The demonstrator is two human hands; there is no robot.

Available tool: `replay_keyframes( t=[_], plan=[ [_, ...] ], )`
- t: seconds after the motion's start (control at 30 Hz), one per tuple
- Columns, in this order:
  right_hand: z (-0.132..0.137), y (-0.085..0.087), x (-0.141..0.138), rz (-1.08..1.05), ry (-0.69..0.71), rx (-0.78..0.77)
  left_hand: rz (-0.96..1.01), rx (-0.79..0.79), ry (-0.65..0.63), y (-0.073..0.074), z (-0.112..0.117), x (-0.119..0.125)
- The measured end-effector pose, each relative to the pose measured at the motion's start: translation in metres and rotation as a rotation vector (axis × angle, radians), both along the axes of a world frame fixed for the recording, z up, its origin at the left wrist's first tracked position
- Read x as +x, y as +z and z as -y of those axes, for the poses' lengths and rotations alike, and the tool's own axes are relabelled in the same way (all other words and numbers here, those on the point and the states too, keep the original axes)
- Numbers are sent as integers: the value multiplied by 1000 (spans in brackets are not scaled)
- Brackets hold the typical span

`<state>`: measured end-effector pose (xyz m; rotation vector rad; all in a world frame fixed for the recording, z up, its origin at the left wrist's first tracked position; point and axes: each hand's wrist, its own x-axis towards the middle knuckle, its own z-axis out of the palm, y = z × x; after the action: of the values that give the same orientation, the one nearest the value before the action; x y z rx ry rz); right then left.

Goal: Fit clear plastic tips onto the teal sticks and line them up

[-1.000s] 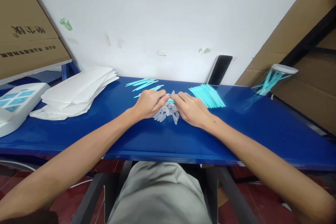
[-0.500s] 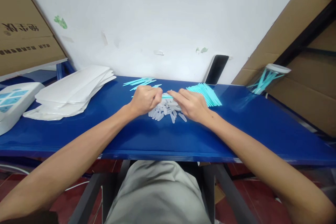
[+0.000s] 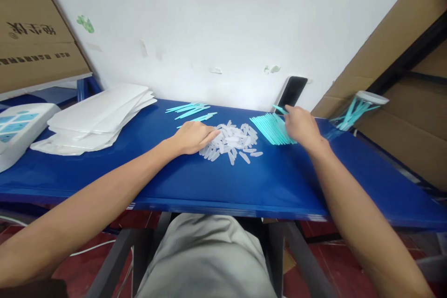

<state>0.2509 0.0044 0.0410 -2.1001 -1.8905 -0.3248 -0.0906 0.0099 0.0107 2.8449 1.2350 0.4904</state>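
My left hand (image 3: 197, 137) rests at the left edge of a loose pile of small translucent white caps (image 3: 232, 139). Its fingers are pressed together at the caps, and whatever they grip is hidden. Farther right, my right hand (image 3: 302, 126) is closed on a slim turquoise stick (image 3: 279, 109), whose end pokes out to the left. Below that stick lies a neat row of turquoise sticks (image 3: 270, 129), partly covered by the hand. Several more turquoise sticks (image 3: 190, 110) lie scattered behind my left hand, near the wall.
White flat bags (image 3: 94, 111) are stacked on the blue table (image 3: 216, 186) at the left, beside a white device (image 3: 28, 132). A phone (image 3: 292, 93) leans against the wall. On the right is a clear jar (image 3: 356, 111) holding turquoise sticks. Cardboard boxes (image 3: 38, 28) flank both sides.
My hands have parted from over the pile. My right hand has moved right to the row of sticks; my left has stayed near the pile. Another turquoise stick lies behind my left hand.
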Motion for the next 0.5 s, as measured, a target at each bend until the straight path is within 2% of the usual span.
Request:
replay_keyframes(
  t=[0.2, 0.37, 0.5],
  plan=[
    [0, 0, 4, 11, -55, 11, 64, 44, 22, 2, -14, -23],
    [-5, -6, 10, 35, -31, 32, 183, -68, -41, -1, -22, -34],
    [-4, -7, 3, 18, -23, -4, 336, -48, 97, -8, -29, -32]
  ],
)
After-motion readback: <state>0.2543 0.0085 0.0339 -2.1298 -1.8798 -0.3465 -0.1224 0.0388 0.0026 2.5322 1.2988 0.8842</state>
